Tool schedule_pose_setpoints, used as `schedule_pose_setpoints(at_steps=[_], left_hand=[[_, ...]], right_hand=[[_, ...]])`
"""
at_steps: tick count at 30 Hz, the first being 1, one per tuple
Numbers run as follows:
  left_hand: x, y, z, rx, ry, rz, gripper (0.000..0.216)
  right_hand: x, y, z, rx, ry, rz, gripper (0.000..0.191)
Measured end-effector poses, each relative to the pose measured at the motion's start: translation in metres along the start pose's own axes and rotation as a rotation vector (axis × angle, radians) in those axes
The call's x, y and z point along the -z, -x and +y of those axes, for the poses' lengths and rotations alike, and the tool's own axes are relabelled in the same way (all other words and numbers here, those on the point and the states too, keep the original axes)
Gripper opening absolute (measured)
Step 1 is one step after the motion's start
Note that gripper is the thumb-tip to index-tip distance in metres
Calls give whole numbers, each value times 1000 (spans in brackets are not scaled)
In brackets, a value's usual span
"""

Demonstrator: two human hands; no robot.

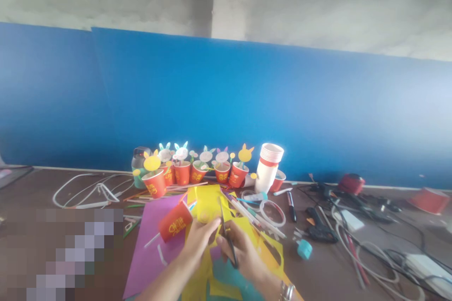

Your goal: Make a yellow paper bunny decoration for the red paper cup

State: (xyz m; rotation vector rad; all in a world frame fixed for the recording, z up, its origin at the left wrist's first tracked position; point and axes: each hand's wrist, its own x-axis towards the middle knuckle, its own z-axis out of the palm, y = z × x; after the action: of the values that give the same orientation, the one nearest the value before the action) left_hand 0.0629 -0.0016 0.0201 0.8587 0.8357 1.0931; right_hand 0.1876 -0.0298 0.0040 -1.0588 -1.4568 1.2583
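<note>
My right hand (242, 247) is closed around the handles of black-handled scissors (231, 250), whose blades point away from me. Beside it, my left hand (199, 235) pinches yellow paper (206, 200) near the scissor blades; the exact edge between its fingertips is hard to make out. Just left of my left hand, a red paper cup (175, 222) with gold lettering lies tilted on a purple sheet (146, 240). Cut yellow scraps (224, 289) lie under my wrists, over a teal sheet (233, 270).
Several red cups (182, 173) with paper bunny heads line the blue partition (226, 94). Right of them stands a stack of white cups (267, 171). A roll of clear tubing (272, 214), a marker (291, 206), a black glue gun (319, 230) and tangled cables (374, 258) lie rightward.
</note>
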Motion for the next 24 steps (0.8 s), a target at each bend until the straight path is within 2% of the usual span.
schedule_pose_setpoints(at_steps=[2, 5, 15, 24], left_hand=[[1, 0, 3, 5, 16, -38, 34], [4, -1, 6, -17, 37, -27, 30], [15, -8, -3, 12, -30, -41, 27], [12, -5, 3, 17, 53, -81, 23]], right_hand=[[1, -3, -5, -2, 5, -36, 44], [3, -7, -7, 15, -8, -67, 43], [3, 0, 9, 26, 13, -53, 39], [2, -1, 9, 37, -29, -58, 38]])
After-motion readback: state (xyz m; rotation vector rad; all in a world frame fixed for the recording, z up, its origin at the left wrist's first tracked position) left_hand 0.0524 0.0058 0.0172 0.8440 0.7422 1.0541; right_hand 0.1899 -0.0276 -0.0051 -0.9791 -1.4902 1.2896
